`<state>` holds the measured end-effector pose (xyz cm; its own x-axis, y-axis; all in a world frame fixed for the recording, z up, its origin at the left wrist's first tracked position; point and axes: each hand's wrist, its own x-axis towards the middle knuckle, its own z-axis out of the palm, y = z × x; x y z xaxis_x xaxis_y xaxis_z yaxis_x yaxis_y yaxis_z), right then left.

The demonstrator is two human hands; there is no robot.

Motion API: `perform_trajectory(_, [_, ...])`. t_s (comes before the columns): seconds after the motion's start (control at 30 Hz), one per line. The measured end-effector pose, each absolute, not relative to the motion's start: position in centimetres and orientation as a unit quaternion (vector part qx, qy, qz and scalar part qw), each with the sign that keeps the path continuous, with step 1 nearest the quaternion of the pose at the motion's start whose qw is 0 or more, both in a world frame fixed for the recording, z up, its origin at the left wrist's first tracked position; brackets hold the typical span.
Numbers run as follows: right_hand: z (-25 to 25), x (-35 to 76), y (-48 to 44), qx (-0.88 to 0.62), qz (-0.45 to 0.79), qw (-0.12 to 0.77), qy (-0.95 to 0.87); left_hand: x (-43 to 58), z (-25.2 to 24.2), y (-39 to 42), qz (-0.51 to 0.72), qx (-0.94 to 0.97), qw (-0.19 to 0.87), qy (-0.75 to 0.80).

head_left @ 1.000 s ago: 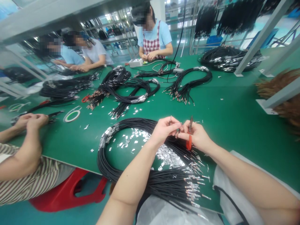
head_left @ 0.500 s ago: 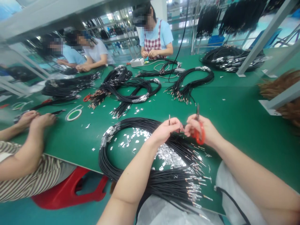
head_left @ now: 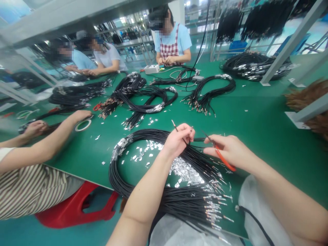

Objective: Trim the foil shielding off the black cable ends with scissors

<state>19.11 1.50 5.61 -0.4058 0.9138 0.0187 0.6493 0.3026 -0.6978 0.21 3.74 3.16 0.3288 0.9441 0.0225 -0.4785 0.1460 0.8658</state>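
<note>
the left hand (head_left: 180, 138) is over the far side of a bundle (head_left: 179, 196), its fingers pinching a thin black cable (head_left: 174, 125) whose bright-tipped end sticks up past the knuckles. the right hand (head_left: 228, 150) is just beside it, a small gap between the two. its grip is closed about scissors (head_left: 224, 160), orange handles low against the palm, dark blades slanting up and left; the tips of thumb and forefinger are spread apart. whether the blades touch any cable, i cannot tell.

the bundle lies curved on the green worktop (head_left: 258, 136), under the left forearm. silver wrap (head_left: 120, 145) binds its left bend, and its loose ends (head_left: 212, 205) fan out to the right with pale and coppery tips. foil scraps (head_left: 184, 169) lie heaped and scattered inside the curve.

at the left, a co-worker's hand (head_left: 80, 115) is at a white ring (head_left: 83, 125); the other hand (head_left: 37, 128) is by dark cables. a red stool (head_left: 74, 206) stands below the worktop edge. farther back lie a looped bundle (head_left: 155, 107) and a curved one (head_left: 219, 85), near a white box (head_left: 151, 69). a person in a checked apron (head_left: 169, 49) is across the worktop, hands together.
</note>
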Motion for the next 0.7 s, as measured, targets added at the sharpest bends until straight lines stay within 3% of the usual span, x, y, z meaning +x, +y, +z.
perform_trajectory(0.1, [5.4, 18.0, 0.8, -0.455, 0.487, 0.214, -0.714, 1.1, 3.3, 3.2, 0.551, 0.422, 0.646, 0.318])
perform_trajectory(0.2, [4.6, 17.2, 0.7, -0.433, 0.581, 0.222, -0.652, 1.6, 3.2, 2.8, 0.577, 0.447, 0.602, 0.325])
perform_trajectory(0.53, [3.9, 17.1, 0.8, -0.4, 0.643, 0.22, -0.615, 1.8, 2.9, 2.6, 0.609, 0.459, 0.56, 0.323])
perform_trajectory(0.7, [4.0, 17.0, 0.5, -0.38, 0.646, 0.262, -0.608, 2.1, 2.8, 2.5, 0.603, 0.476, 0.548, 0.331])
